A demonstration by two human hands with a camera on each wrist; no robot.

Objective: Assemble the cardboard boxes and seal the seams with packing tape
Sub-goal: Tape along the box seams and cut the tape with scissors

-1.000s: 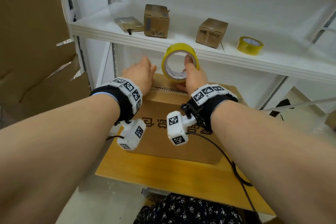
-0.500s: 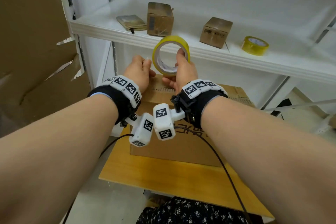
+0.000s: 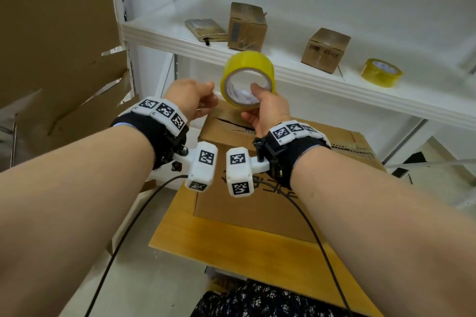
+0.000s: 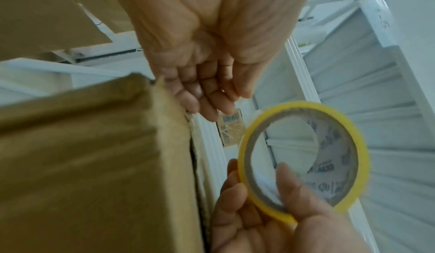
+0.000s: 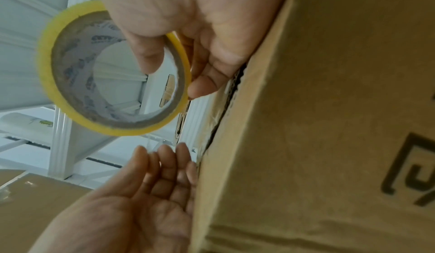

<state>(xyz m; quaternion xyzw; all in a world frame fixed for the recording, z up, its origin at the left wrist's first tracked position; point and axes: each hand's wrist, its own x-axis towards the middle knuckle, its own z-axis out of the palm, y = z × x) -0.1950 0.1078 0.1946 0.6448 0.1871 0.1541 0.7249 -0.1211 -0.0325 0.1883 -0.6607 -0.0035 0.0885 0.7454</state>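
Head view: tape roll lifted above the box

Right hand (image 3: 268, 110) pinches the yellow tape roll (image 3: 248, 78), thumb inside the core, now higher above the cardboard box (image 3: 257, 203) than a second ago. Left hand (image 3: 192, 99) has left the box top; its fingers (image 4: 207, 97) lie loosely together beside the roll, gripping nothing.

Yellow tape roll (image 3: 247, 79) upright on edge, held above brown cardboard box (image 3: 257, 203). Box on wooden counter (image 3: 231, 247), top flaps closed, seam gap open.

open air above cardboard box (image 3: 257, 203), white shelf (image 3: 322, 85) blocking beyond, leaning cardboard (image 3: 51, 33) left
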